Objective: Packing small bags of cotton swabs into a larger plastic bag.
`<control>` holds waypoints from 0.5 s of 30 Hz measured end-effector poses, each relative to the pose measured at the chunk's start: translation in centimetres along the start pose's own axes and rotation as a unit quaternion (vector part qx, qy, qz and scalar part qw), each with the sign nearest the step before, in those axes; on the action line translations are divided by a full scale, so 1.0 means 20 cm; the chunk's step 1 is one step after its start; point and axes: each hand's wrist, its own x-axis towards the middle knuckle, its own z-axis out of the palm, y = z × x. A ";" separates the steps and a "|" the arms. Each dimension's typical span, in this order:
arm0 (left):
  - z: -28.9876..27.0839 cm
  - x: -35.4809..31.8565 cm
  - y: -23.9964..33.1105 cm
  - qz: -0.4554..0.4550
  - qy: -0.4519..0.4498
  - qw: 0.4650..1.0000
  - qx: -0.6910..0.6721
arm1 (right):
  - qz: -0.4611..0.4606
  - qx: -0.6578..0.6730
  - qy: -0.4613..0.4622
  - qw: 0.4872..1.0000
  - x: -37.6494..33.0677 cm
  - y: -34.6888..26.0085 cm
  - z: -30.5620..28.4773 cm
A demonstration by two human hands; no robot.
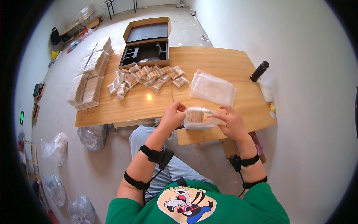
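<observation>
In front of me, at the table's near edge, a clear plastic bag (192, 124) holds small packs of thin tan sticks (194, 116) with a yellow and red label. My left hand (173, 116) pinches the bag's left edge between thumb and curled fingers. On the other side, my right hand (233, 122) grips the bag's right end, its forefinger reaching over beside the label and its thumb lower down. Just beyond the bag lie several flat, clear plastic bags (213, 89) in a loose stack. A heap of loose small packs (152, 74) covers the middle of the table.
Bundled packs stand in stacked blocks (89, 76) along the table's left side. Behind the heap is an open cardboard box (144, 52) with black foam inside. A black bottle (260, 71) stands at the right edge. Filled plastic bags (92, 137) sit on the floor; a person (57, 37) sits far left.
</observation>
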 end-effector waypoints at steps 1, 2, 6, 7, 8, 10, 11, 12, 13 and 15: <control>0.00 0.00 -0.01 0.003 0.011 1.000 -0.010 | -0.061 -0.041 -0.002 0.997 0.03 0.00 0.01; 0.01 0.00 -0.01 0.006 0.023 1.000 -0.020 | -0.070 -0.037 -0.005 0.997 0.03 0.02 0.02; 0.00 -0.01 -0.01 0.042 -0.036 0.998 -0.006 | 0.072 0.148 -0.028 0.986 -0.01 0.21 0.03; -0.02 -0.02 0.00 0.040 -0.027 0.999 -0.008 | 0.066 0.150 -0.034 0.986 -0.03 0.24 0.04; -0.03 -0.02 0.01 0.012 -0.042 0.998 -0.049 | 0.122 0.228 0.025 0.966 -0.04 0.28 0.05; -0.10 0.03 -0.04 -0.016 -0.049 0.995 -0.087 | 0.174 0.307 0.079 0.932 -0.07 0.38 0.10; -0.15 0.10 -0.15 -0.020 -0.021 0.996 -0.081 | 0.242 0.286 0.093 0.923 -0.10 0.46 0.16; -0.20 0.18 -0.26 -0.025 0.005 0.997 -0.074 | 0.311 0.261 0.107 0.908 -0.14 0.55 0.23; -0.25 0.26 -0.34 -0.027 0.034 0.998 -0.042 | 0.310 0.262 0.106 0.908 -0.21 0.68 0.33; -0.36 0.44 -0.57 0.034 0.070 0.993 0.091 | 0.343 0.111 0.057 0.931 -0.31 0.92 0.55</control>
